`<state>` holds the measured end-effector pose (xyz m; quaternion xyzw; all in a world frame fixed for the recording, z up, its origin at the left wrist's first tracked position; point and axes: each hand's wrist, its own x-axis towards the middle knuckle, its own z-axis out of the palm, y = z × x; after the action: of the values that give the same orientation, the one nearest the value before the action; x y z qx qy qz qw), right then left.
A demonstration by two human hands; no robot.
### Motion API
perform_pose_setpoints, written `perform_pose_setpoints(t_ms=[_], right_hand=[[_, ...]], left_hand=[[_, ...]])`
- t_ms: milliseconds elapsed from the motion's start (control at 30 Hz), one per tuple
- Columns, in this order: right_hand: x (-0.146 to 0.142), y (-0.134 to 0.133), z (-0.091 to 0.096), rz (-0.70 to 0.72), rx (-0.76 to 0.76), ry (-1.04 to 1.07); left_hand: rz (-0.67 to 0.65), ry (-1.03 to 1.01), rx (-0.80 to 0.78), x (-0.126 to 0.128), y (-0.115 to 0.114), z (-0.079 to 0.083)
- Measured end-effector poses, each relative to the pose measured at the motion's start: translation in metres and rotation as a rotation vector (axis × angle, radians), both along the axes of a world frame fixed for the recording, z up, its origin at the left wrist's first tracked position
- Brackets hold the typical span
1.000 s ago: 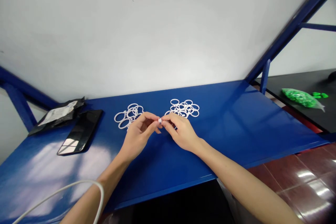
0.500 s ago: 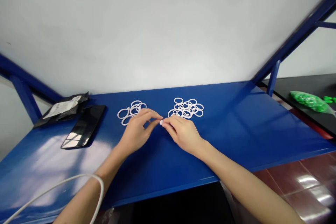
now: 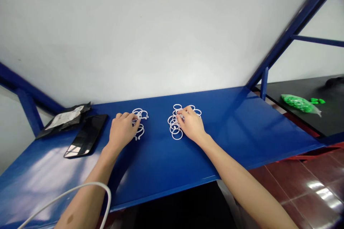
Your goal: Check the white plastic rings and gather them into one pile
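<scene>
White rings in 2 heaps mid blue tbl (image 3: 166, 164). L heap (image 3: 139, 115): thin rings, some visibly open, w/ small knobs at the ends. R heap (image 3: 174, 127): same white, overlapping, roughly round outlines; knobs too small to sort out. Rings lie approx. flat. In L heap, a far ring's gap faces R; lower down, knobbed ends pt twd near tbl edge. Rings round, so can't pick a long axis. L hand (image 3: 122, 130) covers L side of its heap, thumb & index tips at the rings, slightly apart; can't tell if pinching one. R hand (image 3: 192, 125) covers R part of other heap, thumb & index down among rings; grip hidden, can't tell. Ring count n/a, too tangled. Farther L: blk phone (image 3: 87, 136), just beside blk pkg (image 3: 66, 118), label unreadable. White cable (image 3: 91, 184) crosses L forearm, cut off at bottom. Far R: bag of green pcs (image 3: 299, 103) on blk tbl (image 3: 328, 121), cut off by frame.
</scene>
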<state>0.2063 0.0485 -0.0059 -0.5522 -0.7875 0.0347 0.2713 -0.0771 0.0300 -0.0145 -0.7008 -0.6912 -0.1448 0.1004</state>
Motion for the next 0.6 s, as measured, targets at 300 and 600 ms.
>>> perform_pose_setpoints(t_ms=[300, 600], right_hand=[[-0.006, -0.007, 0.000, 0.148, 0.142, 0.149], [-0.023, -0.036, 0.006, 0.445, -0.002, 0.230]], left_hand=[[-0.183, -0.223, 0.183, 0.023, -0.009, 0.014], [-0.572, -0.277, 0.182, 0.059, -0.028, 0.017]])
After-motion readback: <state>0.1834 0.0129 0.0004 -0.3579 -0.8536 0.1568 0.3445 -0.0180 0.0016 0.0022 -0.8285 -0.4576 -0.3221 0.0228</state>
